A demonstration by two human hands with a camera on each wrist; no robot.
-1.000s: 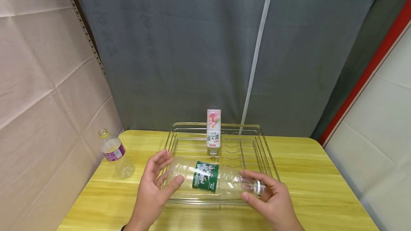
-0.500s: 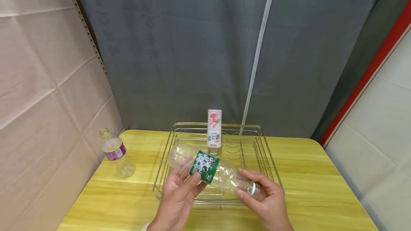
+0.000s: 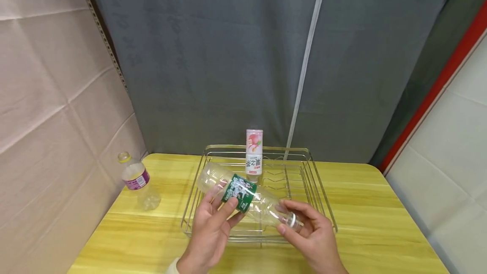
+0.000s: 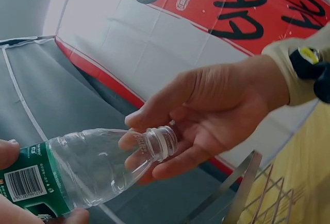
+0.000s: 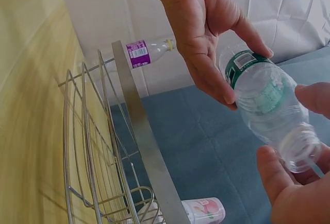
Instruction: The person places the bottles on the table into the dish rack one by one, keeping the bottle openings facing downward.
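A clear plastic bottle (image 3: 265, 206) with a green label is held tilted above the wire rack, its uncapped neck pointing down to the right. My left hand (image 3: 213, 227) grips it round the label, thumb on top. At the neck end, my right hand (image 3: 310, 234) pinches it between thumb and fingers. In the left wrist view the open mouth of the bottle (image 4: 103, 165) lies among the right hand's fingers (image 4: 180, 95). A pink-and-white bottle (image 3: 253, 151) stands upside down in the rack (image 3: 319, 189), beyond the held bottle.
An empty clear bottle (image 3: 136, 179) with a purple label and yellow neck ring stands upright on the wooden table (image 3: 365, 223), left of the rack. A grey curtain (image 3: 213, 62) hangs behind the table. Pale sheets (image 3: 49, 96) line the sides.
My left hand has moved right from the bottle's base and now grips its label. The bottle has turned from nearly level to tilted, base up at the left. The standing bottles have stayed put.
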